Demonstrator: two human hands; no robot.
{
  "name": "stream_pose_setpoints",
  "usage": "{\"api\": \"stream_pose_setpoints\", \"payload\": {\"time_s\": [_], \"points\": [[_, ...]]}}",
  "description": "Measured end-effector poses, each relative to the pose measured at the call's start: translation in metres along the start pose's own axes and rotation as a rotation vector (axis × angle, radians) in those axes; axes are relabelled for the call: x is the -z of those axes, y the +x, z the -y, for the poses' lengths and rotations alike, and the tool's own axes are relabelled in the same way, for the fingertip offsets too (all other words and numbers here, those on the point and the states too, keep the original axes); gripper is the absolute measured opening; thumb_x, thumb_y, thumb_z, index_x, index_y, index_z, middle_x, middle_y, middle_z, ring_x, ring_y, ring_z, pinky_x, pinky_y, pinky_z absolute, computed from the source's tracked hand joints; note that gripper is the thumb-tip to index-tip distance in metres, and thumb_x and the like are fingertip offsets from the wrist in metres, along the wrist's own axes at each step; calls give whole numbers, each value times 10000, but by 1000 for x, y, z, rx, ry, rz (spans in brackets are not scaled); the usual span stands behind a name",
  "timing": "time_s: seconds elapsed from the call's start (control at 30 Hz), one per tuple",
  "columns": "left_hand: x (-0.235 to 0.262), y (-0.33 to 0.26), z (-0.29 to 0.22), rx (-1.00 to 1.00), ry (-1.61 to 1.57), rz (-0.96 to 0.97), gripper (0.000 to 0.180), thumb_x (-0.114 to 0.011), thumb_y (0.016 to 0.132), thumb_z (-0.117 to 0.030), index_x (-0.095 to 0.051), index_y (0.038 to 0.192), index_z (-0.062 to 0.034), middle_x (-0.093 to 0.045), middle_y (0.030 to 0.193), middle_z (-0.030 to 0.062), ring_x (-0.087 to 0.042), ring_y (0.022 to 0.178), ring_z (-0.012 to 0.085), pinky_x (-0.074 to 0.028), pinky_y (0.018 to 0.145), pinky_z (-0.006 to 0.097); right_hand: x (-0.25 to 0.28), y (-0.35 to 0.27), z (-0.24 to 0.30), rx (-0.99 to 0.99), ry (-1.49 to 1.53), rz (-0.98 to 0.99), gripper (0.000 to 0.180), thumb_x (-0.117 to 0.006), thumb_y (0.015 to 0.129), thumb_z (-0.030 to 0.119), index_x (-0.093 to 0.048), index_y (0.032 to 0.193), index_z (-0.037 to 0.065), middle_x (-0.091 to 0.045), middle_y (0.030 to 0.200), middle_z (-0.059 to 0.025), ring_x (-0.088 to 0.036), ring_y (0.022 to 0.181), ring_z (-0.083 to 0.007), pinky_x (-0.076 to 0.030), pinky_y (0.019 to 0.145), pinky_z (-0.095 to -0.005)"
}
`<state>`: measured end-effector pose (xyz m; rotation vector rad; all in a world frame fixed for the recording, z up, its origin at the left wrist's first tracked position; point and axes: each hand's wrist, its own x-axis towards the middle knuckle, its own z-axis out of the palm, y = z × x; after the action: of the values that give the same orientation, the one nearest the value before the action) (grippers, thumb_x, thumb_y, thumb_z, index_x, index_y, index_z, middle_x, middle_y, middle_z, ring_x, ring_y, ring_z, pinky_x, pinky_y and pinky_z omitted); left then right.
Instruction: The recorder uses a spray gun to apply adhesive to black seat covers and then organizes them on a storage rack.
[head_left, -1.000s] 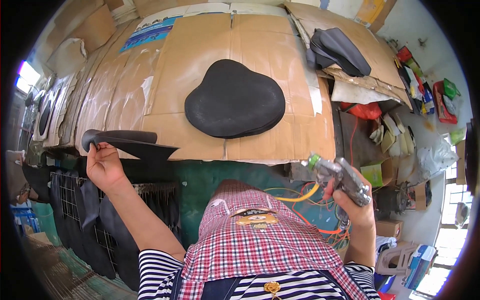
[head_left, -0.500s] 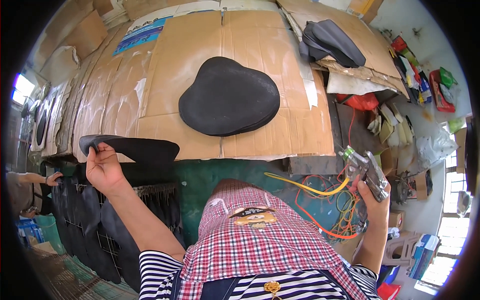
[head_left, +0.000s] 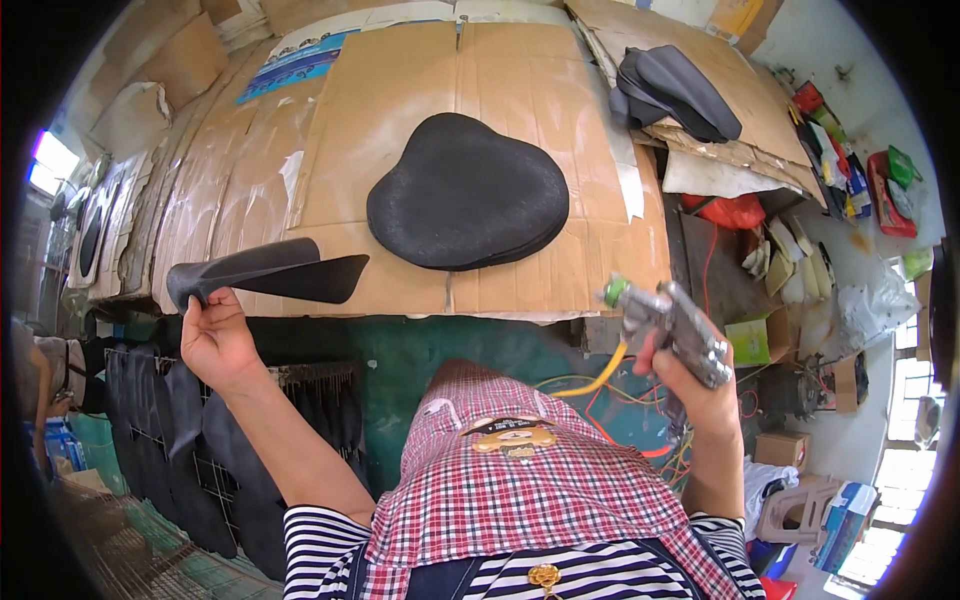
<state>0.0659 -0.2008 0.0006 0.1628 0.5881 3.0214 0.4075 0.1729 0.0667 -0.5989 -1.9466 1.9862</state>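
Observation:
Between thumb and fingers, my left hand [head_left: 217, 340] pinches a thin, bendy black sheet piece [head_left: 270, 272], folded over on itself above the table's front edge. My right hand [head_left: 700, 385] is wrapped round a metal spray gun [head_left: 675, 330] with a green part at its front end and a yellow hose [head_left: 603, 375] hanging from it. The gun points left and away, off the table's front right corner. In the middle of the table lies a stack of rounded three-lobed black pieces [head_left: 468, 192], its top face dusted with pale specks.
Flattened cardboard [head_left: 340, 180] covers the table. More folded black pieces [head_left: 680, 95] lie at the back right. Below left, black pieces hang on a wire rack [head_left: 190, 450]. Hoses [head_left: 640, 395] trail over the green floor. A plastic stool [head_left: 800, 510] stands at the lower right.
The spray gun in my right hand has swung left and slightly up, nearer the table. The black piece in my left hand has folded into two flaps. A person at far left has shifted.

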Motion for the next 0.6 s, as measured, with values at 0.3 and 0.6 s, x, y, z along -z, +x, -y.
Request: {"api": "stream_pose_setpoints", "payload": {"time_s": [0.3,0.6], "points": [[4,-9,-7,-34,68,-96,146,-505,872,29,-563,1003,58,-629,993,136,-581,871,236,-465,768,345,17,8,3,99,-131,-330,150,-630,838,95,-624,926,-26,-630,785,-65,-605,706,-141,-486,675,-274],[0,-4,-7,1,91,-13,137,-492,890,3,-574,982,62,-646,947,163,-612,829,257,-492,779,351,55,-43,8,-97,-219,-292,519,-715,781,136,-508,1217,-54,-614,825,-53,-595,724,-120,-489,663,-242]]}}
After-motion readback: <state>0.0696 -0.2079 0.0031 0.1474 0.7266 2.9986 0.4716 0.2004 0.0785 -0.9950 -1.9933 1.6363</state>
